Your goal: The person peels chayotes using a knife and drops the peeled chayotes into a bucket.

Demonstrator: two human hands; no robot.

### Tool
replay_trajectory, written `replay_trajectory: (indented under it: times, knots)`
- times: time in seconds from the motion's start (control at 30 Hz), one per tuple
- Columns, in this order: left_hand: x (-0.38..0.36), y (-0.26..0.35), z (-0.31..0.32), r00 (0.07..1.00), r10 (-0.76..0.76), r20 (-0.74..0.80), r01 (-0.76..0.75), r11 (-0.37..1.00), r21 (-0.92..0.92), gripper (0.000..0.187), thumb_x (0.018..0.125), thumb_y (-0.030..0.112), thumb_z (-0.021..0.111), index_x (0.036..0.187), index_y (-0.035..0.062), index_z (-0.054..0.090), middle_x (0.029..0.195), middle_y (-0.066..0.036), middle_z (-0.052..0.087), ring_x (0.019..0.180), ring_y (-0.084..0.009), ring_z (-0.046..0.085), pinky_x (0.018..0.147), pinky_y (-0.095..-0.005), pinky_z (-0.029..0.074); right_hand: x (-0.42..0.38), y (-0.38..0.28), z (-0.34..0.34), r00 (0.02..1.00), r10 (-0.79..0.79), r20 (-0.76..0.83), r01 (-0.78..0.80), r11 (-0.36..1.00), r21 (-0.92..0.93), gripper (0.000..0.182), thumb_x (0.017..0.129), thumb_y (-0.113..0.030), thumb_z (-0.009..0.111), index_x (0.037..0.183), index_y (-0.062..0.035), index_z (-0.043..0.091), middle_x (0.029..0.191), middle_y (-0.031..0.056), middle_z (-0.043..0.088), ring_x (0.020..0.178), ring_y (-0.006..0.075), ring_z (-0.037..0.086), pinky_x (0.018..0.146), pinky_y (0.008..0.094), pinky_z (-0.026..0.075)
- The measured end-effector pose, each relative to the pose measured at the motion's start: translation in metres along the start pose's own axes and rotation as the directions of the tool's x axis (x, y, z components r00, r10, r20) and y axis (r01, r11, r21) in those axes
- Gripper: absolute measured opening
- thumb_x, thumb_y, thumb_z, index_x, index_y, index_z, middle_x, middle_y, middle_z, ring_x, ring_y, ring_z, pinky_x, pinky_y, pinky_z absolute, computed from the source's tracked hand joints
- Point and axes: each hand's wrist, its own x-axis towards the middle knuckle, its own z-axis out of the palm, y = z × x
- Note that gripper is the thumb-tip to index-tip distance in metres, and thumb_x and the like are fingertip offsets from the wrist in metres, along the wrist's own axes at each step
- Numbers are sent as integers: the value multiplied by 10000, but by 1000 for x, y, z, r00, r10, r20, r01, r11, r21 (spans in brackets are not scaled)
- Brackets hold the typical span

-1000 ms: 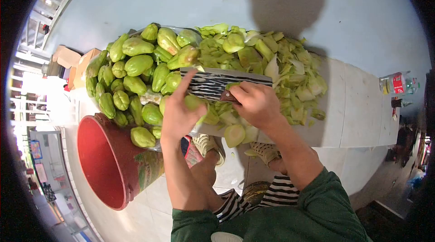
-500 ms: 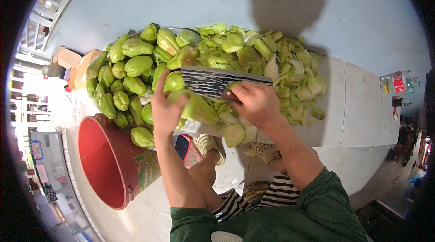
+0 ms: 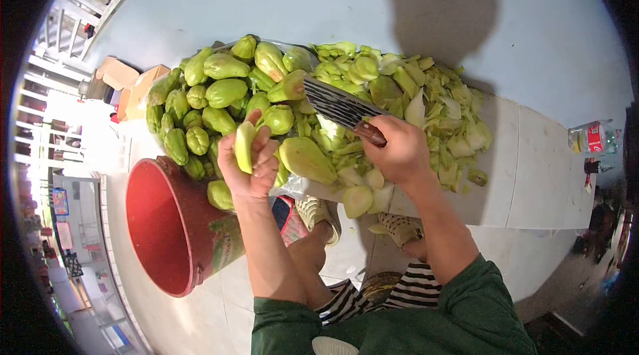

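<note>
My left hand [image 3: 251, 175] is closed around a pale green piece of chayote [image 3: 244, 147], raised above the pile. In my right hand [image 3: 401, 149] is the brown wooden handle of a cleaver [image 3: 341, 103]; its wide, dark-streaked blade points up and left over the pile. Between the hands, a larger light green chayote [image 3: 307, 159] rests near the front edge. Whole green chayotes [image 3: 225, 93] are heaped to the left, some behind my left hand. Cut chayote scraps [image 3: 444, 132] spread out on the right, and a cut round end [image 3: 358, 202] sits at the front.
A big red bucket [image 3: 188, 248] lies tipped at the lower left, its mouth facing left. Cardboard boxes [image 3: 143, 89] stand behind the heap on the left. A plastic bottle [image 3: 592, 138] is at the far right of the tiled ledge [image 3: 539, 165]. My shoes [image 3: 318, 215] are below the ledge.
My left hand has gone from spread fingers beside the chayote to closed around a pale piece. The cleaver has tilted, its handle end lower. The whole view has shifted slightly.
</note>
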Motion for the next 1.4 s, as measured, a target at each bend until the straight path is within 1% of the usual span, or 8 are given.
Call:
replay_trajectory:
  times: [0.3, 0.37, 0.47, 0.53, 0.67, 0.83, 1.0, 1.4]
  knots:
    - [-103, 154, -72, 457, 822, -341, -509, 556, 657, 362, 926, 132, 579, 1250, -22, 539, 1084, -169, 633, 855, -215, 617, 617, -307, 502, 9, 19, -26, 989, 93, -111, -83, 992, 95, 164, 776, -178, 722, 848, -60, 635, 756, 176, 636, 707, 377, 640, 614, 443, 498]
    - [-117, 144, -49, -124, 980, -156, 41, 162, 986, 381, 912, 93, 603, 1265, -39, 545, 1130, -173, 630, 854, -219, 630, 650, -311, 520, 12, 22, -38, 964, 240, -110, -227, 967, 119, 181, 786, -196, 728, 820, -46, 633, 742, 175, 639, 694, 378, 638, 614, 442, 495]
    - [-176, 200, -133, -44, 998, 47, 292, -32, 956, 360, 903, 52, 600, 1245, -55, 573, 1097, -165, 649, 881, -226, 644, 686, -326, 529, 12, 29, -49, 944, 255, -208, -226, 962, 154, 197, 787, -202, 733, 841, -29, 656, 721, 180, 646, 674, 366, 648, 619, 425, 501]
    - [-197, 217, -157, 378, 873, -307, 296, 200, 934, 325, 893, 61, 598, 1192, -63, 615, 1052, -133, 674, 922, -226, 657, 747, -339, 534, 12, 28, -54, 925, 315, -211, -276, 941, 195, 227, 776, -206, 739, 876, -13, 674, 701, 190, 649, 657, 349, 658, 625, 406, 507]
    - [-175, 208, -141, 406, 835, -372, 482, 150, 863, 300, 873, 55, 603, 1143, -71, 641, 1012, -132, 692, 956, -234, 661, 802, -343, 526, 11, 27, -56, 923, 283, -262, -227, 948, 223, 227, 776, -213, 738, 863, -14, 672, 679, 187, 641, 643, 351, 654, 620, 408, 507]
    - [-131, 126, -84, 463, 710, 531, 637, -683, 358, 277, 868, 57, 634, 1127, -42, 654, 988, -167, 691, 874, -251, 660, 817, -342, 517, 11, 30, -52, 924, 300, -239, -257, 946, 197, 210, 766, -173, 777, 861, -11, 684, 629, 88, 618, 535, 139, 551, 538, 296, 446]
    - [-51, -25, -6, 951, 297, -88, 254, -584, 771, 346, 839, 53, 668, 1172, -25, 617, 881, -115, 682, 739, -177, 637, 659, -312, 508, 12, 28, -55, 926, 300, -231, -251, 943, 219, 206, 773, -188, 761, 839, -19, 664, 644, 125, 625, 579, 242, 593, 561, 354, 471]
    - [-36, -193, -41, 921, -223, -320, 7, -810, 586, 672, 706, 196, 786, 1294, 57, 493, 1095, -291, 576, 1038, -442, 599, 853, -471, 522, 9, 40, -68, 923, 259, -286, -171, 939, 299, 205, 786, -195, 747, 801, -29, 628, 687, 169, 643, 646, 365, 649, 588, 429, 501]
